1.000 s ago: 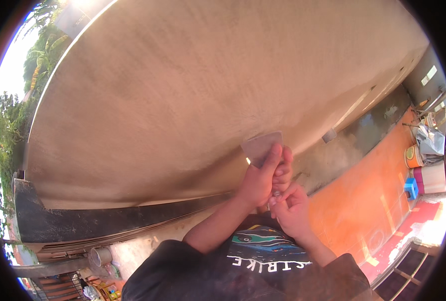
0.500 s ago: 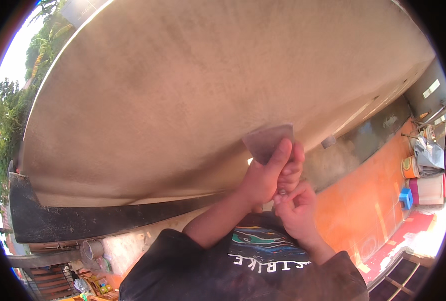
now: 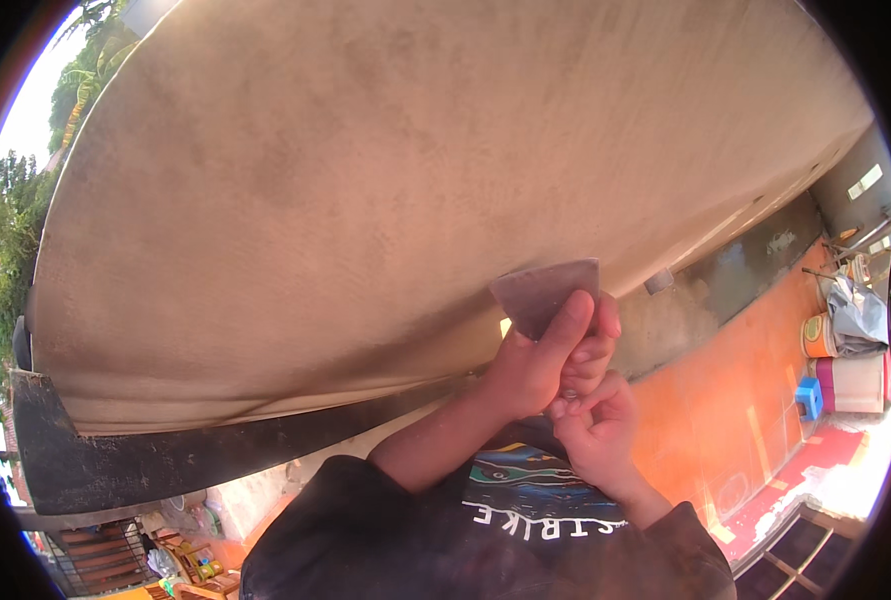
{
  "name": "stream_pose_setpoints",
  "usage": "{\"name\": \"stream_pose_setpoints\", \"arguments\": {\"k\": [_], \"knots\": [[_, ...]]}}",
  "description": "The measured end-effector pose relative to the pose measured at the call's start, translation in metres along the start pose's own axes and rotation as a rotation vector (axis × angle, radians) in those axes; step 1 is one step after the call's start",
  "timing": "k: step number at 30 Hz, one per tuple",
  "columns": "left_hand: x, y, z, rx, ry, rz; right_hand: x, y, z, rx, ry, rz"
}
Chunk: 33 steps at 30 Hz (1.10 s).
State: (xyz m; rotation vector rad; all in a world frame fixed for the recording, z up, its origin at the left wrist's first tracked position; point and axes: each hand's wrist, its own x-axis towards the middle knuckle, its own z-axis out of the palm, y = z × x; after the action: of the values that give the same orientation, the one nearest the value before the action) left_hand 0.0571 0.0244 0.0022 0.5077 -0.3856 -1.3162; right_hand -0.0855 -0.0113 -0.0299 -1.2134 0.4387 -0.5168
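A wide tan surface (image 3: 365, 180) with a streaky, mottled finish fills the upper view. My left hand (image 3: 555, 350) grips a scraper with its thumb laid along the broad, dull metal blade (image 3: 550, 290). The blade's wide edge points up toward the tan surface; whether it touches cannot be told. Most of the handle is hidden in the fist. Just below, my right hand (image 3: 600, 430) has its fingers curled and pinched against the lower end of the left fist, where a small shiny bit shows. What those fingers hold is too small to make out.
A dark band (image 3: 215, 450) runs under the tan surface's lower edge at the left. At the right lie an orange surface (image 3: 705, 400), a blue stool (image 3: 808, 398), a bucket (image 3: 818, 335) and grey sheeting (image 3: 855, 310). A dark grille (image 3: 795, 550) sits at lower right.
The scraper and both hands have shifted slightly down and right in the picture, with the same grip. The tan surface's left edge and the dark band sit a little lower.
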Motion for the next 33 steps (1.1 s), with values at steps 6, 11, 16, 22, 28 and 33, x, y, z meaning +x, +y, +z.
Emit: {"name": "stream_pose_setpoints", "arguments": {"k": [6, 11, 16, 22, 28, 33], "knots": [[0.0, 0.0, -0.003, 0.085, -0.051, 0.057, 0.004, -0.002, 0.002, -0.073, -0.01, -0.134], [-0.002, 0.0, -0.001, -0.034, -0.011, 0.007, 0.002, -0.005, 0.003, 0.01, -0.02, -0.008], [-0.004, -0.001, -0.004, 0.074, -0.033, 0.02, 0.0, -0.002, 0.004, -0.006, -0.001, -0.114], [-0.007, 0.002, -0.004, 0.001, 0.011, 0.052, 0.0, 0.001, 0.008, -0.004, 0.0, -0.024], [-0.009, 0.0, -0.004, 0.069, 0.042, -0.005, -0.003, 0.003, 0.01, 0.064, -0.015, -0.02], [-0.009, 0.003, -0.006, 0.036, 0.019, 0.016, 0.0, 0.006, 0.011, 0.079, -0.059, -0.034]]}}
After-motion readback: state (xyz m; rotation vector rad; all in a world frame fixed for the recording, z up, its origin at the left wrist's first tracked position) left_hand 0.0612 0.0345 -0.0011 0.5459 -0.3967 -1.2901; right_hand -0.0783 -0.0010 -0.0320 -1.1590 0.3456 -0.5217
